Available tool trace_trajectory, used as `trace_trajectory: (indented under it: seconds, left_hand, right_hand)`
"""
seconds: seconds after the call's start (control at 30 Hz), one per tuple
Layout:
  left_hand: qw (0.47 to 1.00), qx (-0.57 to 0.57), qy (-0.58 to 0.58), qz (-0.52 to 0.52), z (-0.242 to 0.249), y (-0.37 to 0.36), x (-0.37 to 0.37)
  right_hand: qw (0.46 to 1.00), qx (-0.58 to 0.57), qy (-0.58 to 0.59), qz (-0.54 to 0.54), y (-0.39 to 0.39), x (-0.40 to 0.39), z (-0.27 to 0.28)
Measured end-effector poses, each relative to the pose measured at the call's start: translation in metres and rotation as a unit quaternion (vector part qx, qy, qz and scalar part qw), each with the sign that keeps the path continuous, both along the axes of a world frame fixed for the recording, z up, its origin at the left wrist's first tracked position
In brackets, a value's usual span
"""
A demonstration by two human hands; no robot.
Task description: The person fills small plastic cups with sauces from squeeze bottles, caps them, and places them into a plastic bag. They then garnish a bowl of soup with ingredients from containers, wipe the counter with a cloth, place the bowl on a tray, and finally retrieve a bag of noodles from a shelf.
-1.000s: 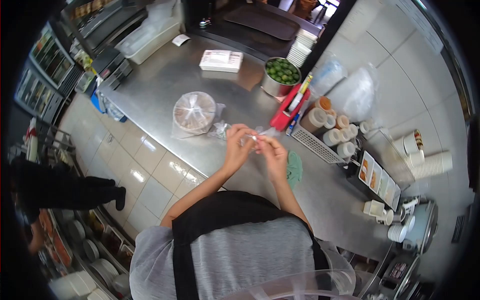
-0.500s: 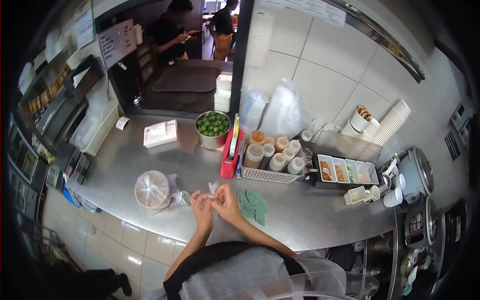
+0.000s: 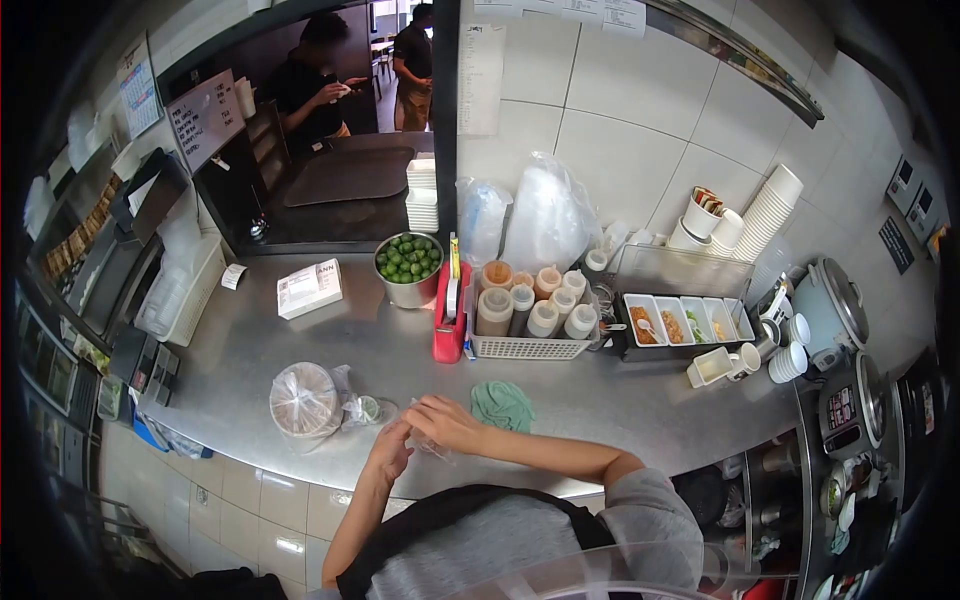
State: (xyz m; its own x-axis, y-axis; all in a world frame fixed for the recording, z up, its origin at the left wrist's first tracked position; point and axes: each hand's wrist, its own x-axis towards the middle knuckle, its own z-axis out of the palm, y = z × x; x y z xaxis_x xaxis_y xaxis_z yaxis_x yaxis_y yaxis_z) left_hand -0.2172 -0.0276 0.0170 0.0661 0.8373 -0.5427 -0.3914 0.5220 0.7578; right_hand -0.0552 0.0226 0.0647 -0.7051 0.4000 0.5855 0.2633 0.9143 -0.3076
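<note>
Left hand (image 3: 392, 450): raised at the near edge of the counter, fingers loosely bent and palm partly turned inward; fingertips meet those of the other hand; whether they grip anything, cannot tell. Right hand (image 3: 445, 425): back uppermost, fingers curled over and closed on the clear plastic bag (image 3: 432, 447), thumb hidden beneath.

Clear plastic bag: one, thin, see-through and crumpled; at and below the fingers of the right hand, over the steel counter (image 3: 620, 425); contents, if any, too small to tell.

Bagged round container (image 3: 303, 400): one, pale brownish through clear film, the film gathered in pleats across its top; standing on the counter, left of the hands. Small bagged cup (image 3: 369, 409): one, greenish within, in clear wrap; between the round container and the hands, near the left hand.

Green cloth (image 3: 503, 406): one, rumpled, flat on the counter just beyond the right forearm. Tape dispenser (image 3: 450, 325): one, red, beyond the hands, beside a perforated basket (image 3: 530, 347) of capped squeeze bottles (image 3: 543, 318). Metal pot (image 3: 411, 292): one, filled with small green fruits (image 3: 408, 258).
</note>
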Motion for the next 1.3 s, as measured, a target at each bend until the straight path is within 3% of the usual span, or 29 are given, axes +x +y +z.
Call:
trace_trajectory:
  seconds: [0.23, 0.33, 0.37, 0.43, 0.53, 0.63, 0.87, 0.97, 1.03, 1.13, 1.23, 1.3]
  left_hand:
    - [1.000, -0.019, -0.017, 0.015, 0.001, -0.008, -0.002]
    - [0.999, 0.052, -0.001, -0.009, -0.002, -0.012, 0.001]
    - [0.982, 0.144, 0.123, 0.001, -0.001, -0.015, 0.004]
    - [0.879, 0.311, 0.362, 0.019, 0.019, -0.025, 0.015]
    - [0.809, 0.392, 0.434, 0.064, 0.072, -0.040, 0.030]
    - [0.830, 0.443, 0.338, -0.010, 0.092, -0.044, 0.036]
    - [0.773, 0.503, 0.322, -0.216, 0.125, -0.048, 0.035]
    - [0.766, 0.498, 0.307, -0.265, 0.122, -0.048, 0.028]
    - [0.756, 0.493, 0.330, -0.276, 0.112, -0.044, 0.022]
    - [0.832, 0.412, 0.278, -0.246, 0.066, -0.029, 0.017]
    - [0.831, 0.417, 0.331, -0.163, 0.019, -0.003, 0.016]
    - [0.805, 0.396, 0.405, -0.176, -0.016, 0.016, 0.008]
  right_hand:
    - [0.996, 0.016, -0.083, 0.016, 0.008, 0.000, 0.003]
    - [0.997, 0.015, -0.076, 0.025, 0.004, 0.000, 0.011]
    - [0.997, 0.010, -0.070, 0.026, 0.003, 0.001, 0.016]
    - [0.998, 0.016, -0.052, 0.043, -0.002, 0.006, 0.034]
    - [0.997, 0.018, 0.010, 0.072, -0.019, 0.013, 0.063]
    - [0.991, 0.030, 0.057, 0.116, -0.024, 0.021, 0.076]
    - [0.983, -0.017, -0.001, 0.184, -0.031, 0.051, 0.110]
    - [0.973, -0.080, -0.019, 0.215, -0.034, 0.058, 0.110]
    - [0.976, -0.112, -0.042, 0.181, -0.028, 0.053, 0.108]
    - [0.977, -0.163, -0.061, 0.125, -0.016, 0.045, 0.082]
    - [0.980, -0.165, -0.091, 0.058, -0.004, 0.045, 0.047]
    - [0.984, -0.161, -0.071, 0.016, 0.000, 0.046, 0.026]
